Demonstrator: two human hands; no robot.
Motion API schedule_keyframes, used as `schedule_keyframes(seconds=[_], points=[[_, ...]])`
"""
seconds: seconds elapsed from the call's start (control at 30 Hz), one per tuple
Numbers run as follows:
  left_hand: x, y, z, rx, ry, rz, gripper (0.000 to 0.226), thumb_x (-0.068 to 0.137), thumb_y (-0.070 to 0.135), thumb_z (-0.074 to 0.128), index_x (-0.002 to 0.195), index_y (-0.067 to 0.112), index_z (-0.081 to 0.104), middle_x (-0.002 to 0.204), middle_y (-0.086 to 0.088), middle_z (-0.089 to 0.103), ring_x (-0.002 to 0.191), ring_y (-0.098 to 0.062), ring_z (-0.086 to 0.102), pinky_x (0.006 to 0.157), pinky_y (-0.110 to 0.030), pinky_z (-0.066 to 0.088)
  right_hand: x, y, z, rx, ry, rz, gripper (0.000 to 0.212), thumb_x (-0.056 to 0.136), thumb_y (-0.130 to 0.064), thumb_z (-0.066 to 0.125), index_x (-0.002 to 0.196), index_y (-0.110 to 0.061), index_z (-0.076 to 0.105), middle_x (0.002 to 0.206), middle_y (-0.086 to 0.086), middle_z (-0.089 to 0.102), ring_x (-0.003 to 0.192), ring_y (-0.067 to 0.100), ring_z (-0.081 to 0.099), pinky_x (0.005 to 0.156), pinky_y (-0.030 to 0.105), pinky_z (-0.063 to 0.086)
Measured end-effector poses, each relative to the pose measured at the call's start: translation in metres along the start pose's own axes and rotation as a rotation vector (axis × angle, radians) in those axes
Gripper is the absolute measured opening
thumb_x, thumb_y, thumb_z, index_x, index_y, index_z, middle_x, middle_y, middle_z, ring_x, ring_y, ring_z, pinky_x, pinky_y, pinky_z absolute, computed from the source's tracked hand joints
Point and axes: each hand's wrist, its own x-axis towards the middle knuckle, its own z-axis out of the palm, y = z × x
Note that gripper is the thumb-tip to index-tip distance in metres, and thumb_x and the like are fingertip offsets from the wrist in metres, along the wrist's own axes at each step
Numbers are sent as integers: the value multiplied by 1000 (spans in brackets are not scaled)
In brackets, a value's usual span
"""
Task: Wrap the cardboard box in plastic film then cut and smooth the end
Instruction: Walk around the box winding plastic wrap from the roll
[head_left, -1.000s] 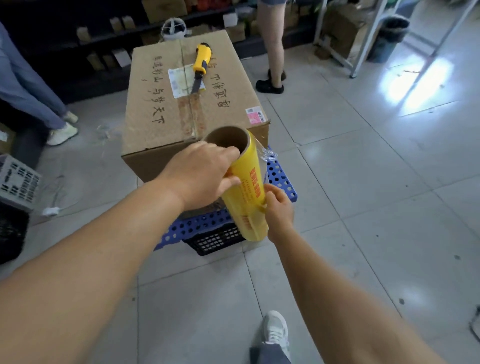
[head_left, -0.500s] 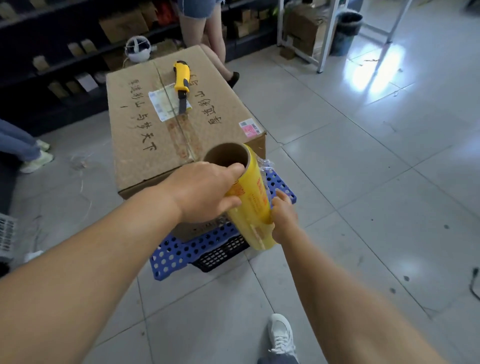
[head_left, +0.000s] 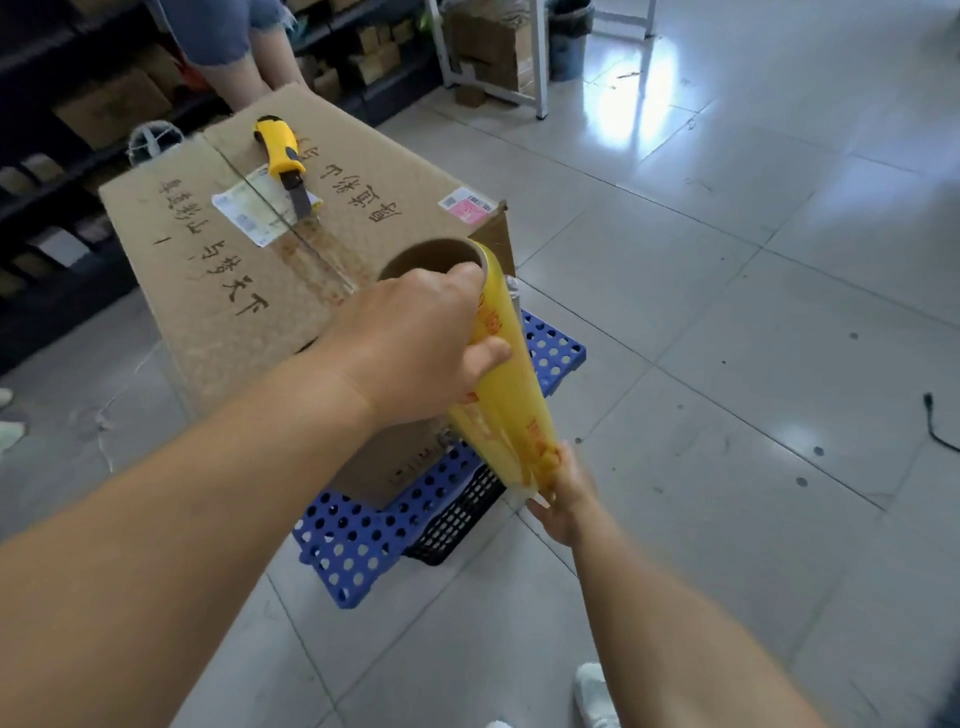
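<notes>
cardboard box: large, brown, taped shut, black handwriting on top, resting on a blue perforated crate | film roll: yellow, cardboard core, held tilted against the box's near corner | utility knife: yellow, blade out, lying on the box top

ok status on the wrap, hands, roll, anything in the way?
Left hand grips top of film roll, right hand holds its bottom end. Roll upright against cardboard box corner. Utility knife lies on box top, clear of film path.
</notes>
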Motion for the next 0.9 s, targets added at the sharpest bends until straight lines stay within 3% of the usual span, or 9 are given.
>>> schedule_keyframes(seconds=[0.03,0.13,0.2,0.33,0.47,0.6,0.7,0.8,0.9], points=[[1,2,1,13,27,-21,33,88,49,51,84,19,38,65,5,40,61,-21,46,58,-34,42,-1,6,-1,16,-17,12,26,92,-38,46,107,-24,63,101,-2,66,93,16,60,94,37,46],[3,7,1,44,81,-89,35,89,49,51,91,15,43,75,0,46,70,-24,48,59,-33,38,-3,20,-4,37,-66,54,15,90,-34,53,87,-22,61,72,-3,61,70,13,57,71,28,45],[5,12,2,74,97,-129,37,89,49,51,92,14,44,80,-2,46,72,-23,46,60,-32,35,-5,28,-3,14,-85,82,23,93,-41,53,87,-21,62,74,-3,64,71,12,58,68,25,44],[1,15,0,111,101,-207,39,86,52,54,92,14,46,81,-3,44,73,-23,42,60,-33,34,-8,45,-2,-66,-83,160,48,91,-61,45,108,-20,63,104,2,68,87,15,60,73,26,49],[-18,3,-5,58,61,-111,32,89,50,48,96,19,44,77,3,47,74,-22,48,60,-35,42,-13,49,-3,-96,-100,194,49,93,-63,37,107,-21,60,93,1,64,81,13,58,76,27,47],[-36,-11,-6,73,85,-57,23,87,35,55,102,18,48,77,3,45,76,-24,49,64,-36,42,-21,51,0,33,-145,140,22,90,-26,44,69,-19,44,54,-3,45,42,9,37,52,21,28],[-45,-15,0,87,104,-70,27,87,40,56,98,17,48,76,3,45,75,-26,50,63,-36,42,-24,60,3,48,-81,90,26,95,-43,49,86,-21,60,58,-6,56,44,4,49,39,16,40],[-51,-19,6,112,156,-118,36,85,49,55,97,16,49,77,-2,50,71,-25,49,60,-35,42,-23,75,4,-36,-48,104,45,91,-62,44,106,-23,58,95,-1,65,77,11,61,60,22,49],[-63,-28,6,162,201,-147,40,82,59,53,88,20,45,65,2,42,66,-23,45,55,-31,36,-30,91,3,44,-118,137,31,93,-45,47,81,-18,57,76,3,56,60,17,49,60,26,40]])
